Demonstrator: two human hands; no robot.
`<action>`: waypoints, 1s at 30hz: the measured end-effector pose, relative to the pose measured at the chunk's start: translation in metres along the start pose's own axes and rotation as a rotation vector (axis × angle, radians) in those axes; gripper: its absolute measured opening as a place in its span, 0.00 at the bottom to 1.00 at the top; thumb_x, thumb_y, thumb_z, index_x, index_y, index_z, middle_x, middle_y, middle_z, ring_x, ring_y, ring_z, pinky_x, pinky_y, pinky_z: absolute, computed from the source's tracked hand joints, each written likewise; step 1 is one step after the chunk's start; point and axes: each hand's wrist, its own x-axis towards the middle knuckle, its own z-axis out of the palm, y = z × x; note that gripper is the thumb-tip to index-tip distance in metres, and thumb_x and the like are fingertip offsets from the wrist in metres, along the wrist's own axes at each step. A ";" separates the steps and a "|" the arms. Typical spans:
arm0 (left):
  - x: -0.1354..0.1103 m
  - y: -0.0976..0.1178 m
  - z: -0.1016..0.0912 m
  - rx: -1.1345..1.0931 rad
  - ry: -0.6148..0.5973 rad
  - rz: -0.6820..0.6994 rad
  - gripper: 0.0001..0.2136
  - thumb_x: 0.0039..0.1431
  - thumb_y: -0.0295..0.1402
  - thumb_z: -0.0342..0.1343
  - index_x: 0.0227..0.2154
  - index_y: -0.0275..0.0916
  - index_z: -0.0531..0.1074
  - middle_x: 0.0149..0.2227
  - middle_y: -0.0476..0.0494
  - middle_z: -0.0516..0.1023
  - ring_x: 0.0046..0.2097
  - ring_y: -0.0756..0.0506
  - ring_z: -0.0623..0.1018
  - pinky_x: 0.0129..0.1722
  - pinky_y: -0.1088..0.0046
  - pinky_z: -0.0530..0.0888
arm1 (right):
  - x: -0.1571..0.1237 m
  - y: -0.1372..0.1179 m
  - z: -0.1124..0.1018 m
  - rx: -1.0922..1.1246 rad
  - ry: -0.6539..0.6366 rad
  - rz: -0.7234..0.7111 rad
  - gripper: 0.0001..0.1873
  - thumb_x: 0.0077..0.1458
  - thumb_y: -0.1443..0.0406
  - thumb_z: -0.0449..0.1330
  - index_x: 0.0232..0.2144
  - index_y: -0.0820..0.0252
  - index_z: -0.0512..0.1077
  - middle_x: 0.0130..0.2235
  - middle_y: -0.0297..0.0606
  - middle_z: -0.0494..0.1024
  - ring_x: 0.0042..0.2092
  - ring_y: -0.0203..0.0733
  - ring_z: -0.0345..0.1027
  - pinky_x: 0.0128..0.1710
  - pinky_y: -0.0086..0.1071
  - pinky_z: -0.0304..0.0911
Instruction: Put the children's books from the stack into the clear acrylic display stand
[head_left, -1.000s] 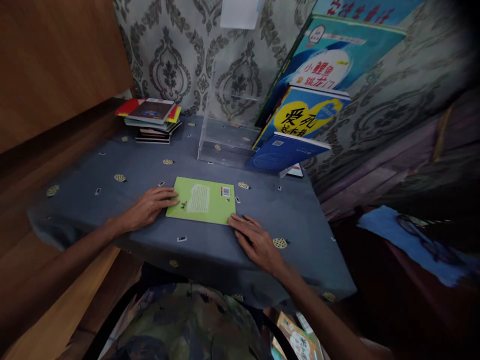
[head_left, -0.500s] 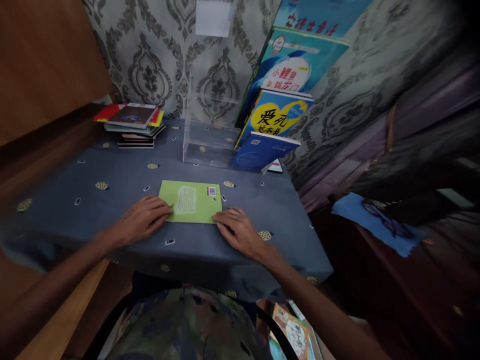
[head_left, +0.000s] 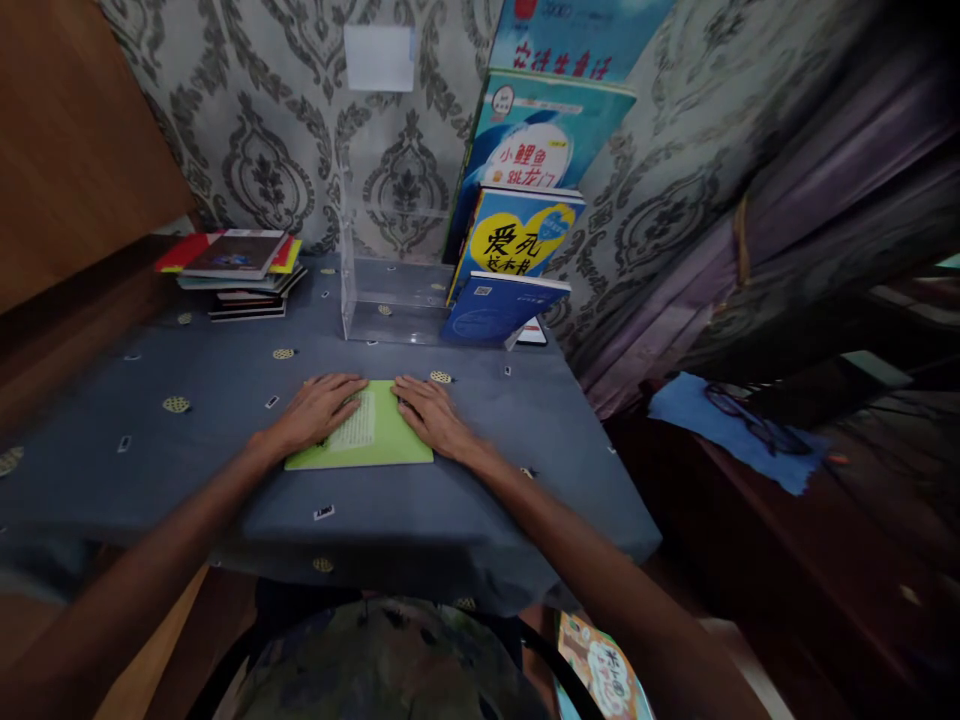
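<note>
A green book (head_left: 394, 440) lies flat on the cloth-covered table (head_left: 217, 450) in front of me, with a pale text patch on its cover. My left hand (head_left: 319, 408) rests palm down over its left part, fingers stretched towards the middle. Across the right part lies my right hand (head_left: 431, 412), fingers also extended and flat. Both hands are open on the cover and hide its sides and part of the far edge.
Behind the book stands a clear stepped rack (head_left: 397, 320) with a blue book (head_left: 502, 310) and several others on its right side. A pile of books (head_left: 240, 270) sits at back left. Glasses lie on a blue cloth (head_left: 720, 425) at right.
Both hands have moved from the book's near corners up onto its cover, closer together, and lie flat. The camera view has shifted slightly, and the book remains on the table.
</note>
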 end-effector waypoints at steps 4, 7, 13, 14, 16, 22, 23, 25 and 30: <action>-0.002 0.001 0.001 0.014 0.017 -0.005 0.24 0.73 0.45 0.38 0.62 0.41 0.68 0.61 0.37 0.72 0.60 0.39 0.71 0.61 0.55 0.65 | -0.020 -0.005 -0.004 -0.020 0.007 0.004 0.23 0.69 0.65 0.50 0.63 0.61 0.67 0.66 0.47 0.67 0.69 0.47 0.56 0.69 0.51 0.51; -0.002 0.001 0.002 0.020 0.019 -0.019 0.24 0.73 0.44 0.39 0.62 0.41 0.68 0.60 0.36 0.73 0.60 0.38 0.71 0.60 0.54 0.65 | -0.050 -0.018 -0.009 -0.053 0.025 -0.009 0.23 0.69 0.64 0.52 0.63 0.63 0.67 0.66 0.50 0.67 0.69 0.50 0.57 0.68 0.53 0.53; 0.000 -0.001 0.004 0.041 0.036 -0.005 0.23 0.72 0.43 0.40 0.61 0.41 0.68 0.59 0.37 0.73 0.59 0.38 0.71 0.58 0.54 0.67 | -0.099 -0.040 -0.012 -0.104 0.064 -0.085 0.18 0.66 0.62 0.58 0.57 0.54 0.72 0.61 0.47 0.73 0.63 0.53 0.64 0.59 0.52 0.64; -0.001 -0.001 0.003 0.047 0.039 -0.006 0.23 0.72 0.43 0.40 0.61 0.42 0.68 0.59 0.37 0.73 0.58 0.38 0.71 0.57 0.55 0.67 | -0.100 -0.040 -0.012 -0.119 0.069 -0.073 0.17 0.67 0.63 0.57 0.56 0.54 0.73 0.60 0.47 0.74 0.61 0.53 0.66 0.57 0.51 0.65; -0.002 0.003 0.000 0.069 0.054 -0.029 0.22 0.71 0.43 0.41 0.60 0.42 0.70 0.57 0.37 0.74 0.56 0.37 0.72 0.55 0.55 0.69 | -0.097 -0.035 -0.012 -0.154 0.082 -0.029 0.16 0.68 0.65 0.55 0.54 0.53 0.75 0.58 0.47 0.75 0.57 0.52 0.68 0.54 0.49 0.67; -0.019 0.043 -0.013 0.243 0.025 -0.133 0.16 0.69 0.42 0.44 0.43 0.42 0.75 0.38 0.41 0.77 0.38 0.41 0.77 0.39 0.64 0.73 | -0.053 0.004 -0.026 -0.274 0.139 0.179 0.18 0.68 0.68 0.52 0.52 0.50 0.77 0.53 0.45 0.77 0.53 0.52 0.67 0.51 0.47 0.65; -0.021 0.050 -0.015 0.265 0.000 -0.148 0.15 0.69 0.41 0.44 0.40 0.42 0.75 0.37 0.41 0.77 0.37 0.42 0.77 0.36 0.65 0.73 | -0.044 0.010 -0.030 -0.276 0.127 0.214 0.18 0.67 0.69 0.53 0.51 0.50 0.78 0.51 0.45 0.77 0.52 0.52 0.67 0.50 0.46 0.65; -0.019 0.061 -0.019 0.289 -0.026 -0.169 0.14 0.69 0.39 0.44 0.36 0.40 0.74 0.36 0.41 0.77 0.36 0.41 0.78 0.33 0.66 0.72 | -0.027 0.015 -0.034 -0.270 0.100 0.259 0.19 0.67 0.70 0.52 0.50 0.51 0.79 0.49 0.45 0.78 0.52 0.52 0.68 0.49 0.44 0.65; 0.007 0.054 -0.012 0.213 0.088 -0.077 0.13 0.69 0.36 0.44 0.41 0.41 0.75 0.45 0.36 0.78 0.49 0.37 0.76 0.47 0.58 0.75 | -0.008 -0.003 -0.027 -0.291 0.076 0.231 0.19 0.64 0.73 0.52 0.47 0.55 0.80 0.54 0.46 0.77 0.55 0.53 0.67 0.53 0.47 0.63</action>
